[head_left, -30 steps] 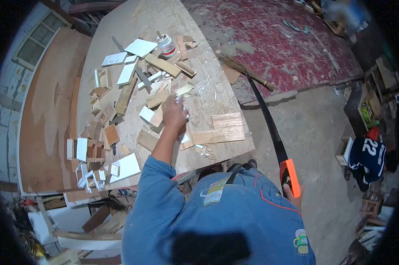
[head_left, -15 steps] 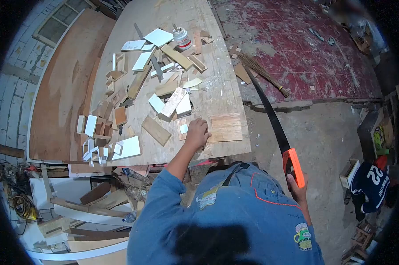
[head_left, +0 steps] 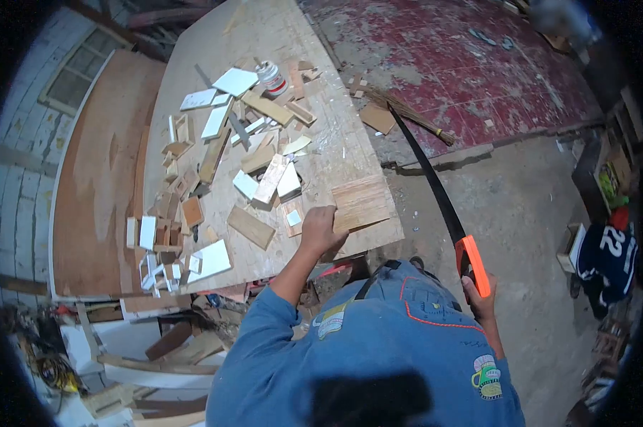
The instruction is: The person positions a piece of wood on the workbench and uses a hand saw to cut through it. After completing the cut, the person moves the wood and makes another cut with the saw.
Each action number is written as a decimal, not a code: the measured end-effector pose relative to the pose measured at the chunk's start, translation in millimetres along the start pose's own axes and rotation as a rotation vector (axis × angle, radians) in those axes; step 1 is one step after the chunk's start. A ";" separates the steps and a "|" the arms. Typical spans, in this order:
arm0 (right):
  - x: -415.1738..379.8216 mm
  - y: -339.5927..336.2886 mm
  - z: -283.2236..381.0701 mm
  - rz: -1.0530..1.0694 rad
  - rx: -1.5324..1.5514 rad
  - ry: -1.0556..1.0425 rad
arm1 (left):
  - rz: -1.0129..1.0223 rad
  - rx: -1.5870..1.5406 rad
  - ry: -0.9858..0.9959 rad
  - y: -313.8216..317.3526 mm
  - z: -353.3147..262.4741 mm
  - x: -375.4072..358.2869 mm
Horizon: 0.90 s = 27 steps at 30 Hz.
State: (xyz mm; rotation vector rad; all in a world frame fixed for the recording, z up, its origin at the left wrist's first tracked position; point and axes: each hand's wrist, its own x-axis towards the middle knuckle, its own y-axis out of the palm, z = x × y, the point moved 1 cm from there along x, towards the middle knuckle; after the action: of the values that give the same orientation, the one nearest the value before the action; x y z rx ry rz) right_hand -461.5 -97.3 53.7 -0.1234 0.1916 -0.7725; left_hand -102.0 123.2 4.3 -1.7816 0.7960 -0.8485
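Observation:
My right hand [head_left: 480,299] is wrapped round the orange handle of a handsaw [head_left: 435,181]. Its dark blade slants up and away, past the right side of the worktable [head_left: 286,249]. At the table's near right corner lies a thin rectangular wooden board [head_left: 360,201]. My left hand [head_left: 323,229] pinches the board's left edge, thumb toward me. A dark gap shows under the board's near edge, so it looks slightly raised. Just left of that hand is a small wood piece with a white square [head_left: 293,218] on it.
Wood offcuts [head_left: 251,227] and white-faced pieces [head_left: 210,260] are scattered over the table's left and middle. A white tub [head_left: 271,77] stands farther back. A straw broom [head_left: 414,117] lies on the red floor. Dark clothing marked 22 [head_left: 606,263] is at the right.
My left hand has closed on the board's left edge, and the board has turned and lifted slightly. The saw stays in my right hand. The whole view has shifted a little.

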 end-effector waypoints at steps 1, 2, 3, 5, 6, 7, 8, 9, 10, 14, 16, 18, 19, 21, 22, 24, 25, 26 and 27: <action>-6.4 2.9 -2.6 -0.022 -0.010 0.017 | 0.044 0.011 -0.009 -3.0 -2.7 2.1; -14.3 7.0 -4.7 -0.049 -0.009 0.021 | 0.089 0.021 -0.019 -4.3 -4.4 4.3; -22.5 12.2 -5.9 -0.067 0.029 0.058 | 0.095 0.014 0.004 -4.2 -5.4 6.9; -37.1 22.8 -5.6 -0.105 0.082 0.109 | -0.015 0.001 0.124 -4.1 -8.2 10.6; -43.7 27.5 -5.0 -0.127 0.081 0.115 | -0.008 -0.009 0.143 -4.1 -10.5 12.1; -49.7 32.2 -5.6 -0.154 0.062 0.083 | -0.004 -0.014 0.170 -4.2 -13.0 14.5; -55.5 36.4 -7.2 -0.182 0.044 0.048 | -0.001 -0.018 0.199 -5.0 -15.7 17.1; -61.5 40.3 -10.3 -0.203 0.045 0.051 | 0.003 -0.024 0.219 -6.8 -18.9 19.1; -67.8 44.3 -14.0 -0.212 0.063 0.067 | 0.018 -0.020 0.245 -8.6 -22.9 20.4; -91.7 61.6 -7.9 -0.266 0.094 0.090 | 0.255 -0.033 0.172 5.3 -30.7 20.4; -106.7 68.2 -15.9 -0.288 0.098 0.105 | 0.304 -0.067 0.157 9.0 -32.8 18.6; -118.0 75.4 -19.7 -0.311 0.103 0.117 | 0.352 -0.100 0.143 15.0 -33.8 18.1; -123.3 79.5 -19.9 -0.323 0.116 0.122 | 0.295 -0.145 0.203 19.9 -33.4 16.6; -132.8 87.6 -20.0 -0.345 0.129 0.131 | 0.244 -0.195 0.272 29.0 -34.0 13.9; -135.6 90.9 -19.4 -0.349 0.122 0.104 | 0.253 -0.166 0.263 34.3 -35.1 14.4; -141.5 96.9 -19.1 -0.364 0.110 0.073 | 0.257 -0.142 0.265 40.4 -37.9 13.9; -145.0 100.1 -19.6 -0.365 0.094 0.074 | 0.248 -0.136 0.261 41.5 -39.6 13.3; -148.1 102.5 -20.5 -0.364 0.078 0.076 | 0.239 -0.130 0.255 42.2 -40.7 12.7; -150.6 103.7 -20.5 -0.361 0.040 0.046 | 0.235 -0.134 0.261 42.8 -41.0 12.3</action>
State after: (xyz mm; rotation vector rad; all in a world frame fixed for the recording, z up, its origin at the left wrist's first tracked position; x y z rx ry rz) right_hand -500.8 81.4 33.9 -0.1033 0.1995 -1.1385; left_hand -135.3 79.9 -21.8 -1.6691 1.2317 -0.8971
